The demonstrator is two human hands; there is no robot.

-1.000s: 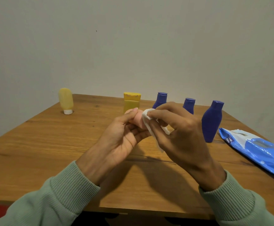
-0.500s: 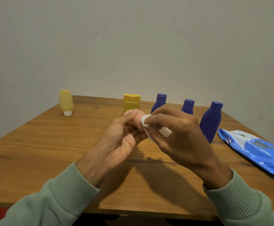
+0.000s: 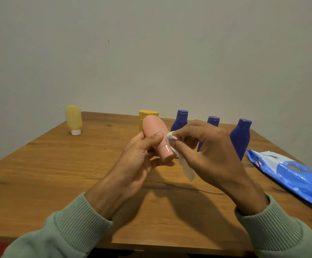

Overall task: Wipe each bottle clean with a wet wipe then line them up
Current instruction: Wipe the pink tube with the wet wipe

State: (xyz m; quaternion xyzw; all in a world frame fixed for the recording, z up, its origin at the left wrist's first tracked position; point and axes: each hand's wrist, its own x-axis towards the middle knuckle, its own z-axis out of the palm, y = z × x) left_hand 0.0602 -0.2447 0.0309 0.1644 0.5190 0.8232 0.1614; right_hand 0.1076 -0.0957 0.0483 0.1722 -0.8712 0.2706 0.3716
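Over the desk (image 3: 58, 174), the left hand (image 3: 138, 157) grips a tilted pink bottle (image 3: 154, 130), cap toward the camera. The right hand (image 3: 207, 157) pinches a wet wipe (image 3: 171, 137) against its neck. Behind stand a yellow bottle (image 3: 147, 114) and three blue bottles (image 3: 240, 138).
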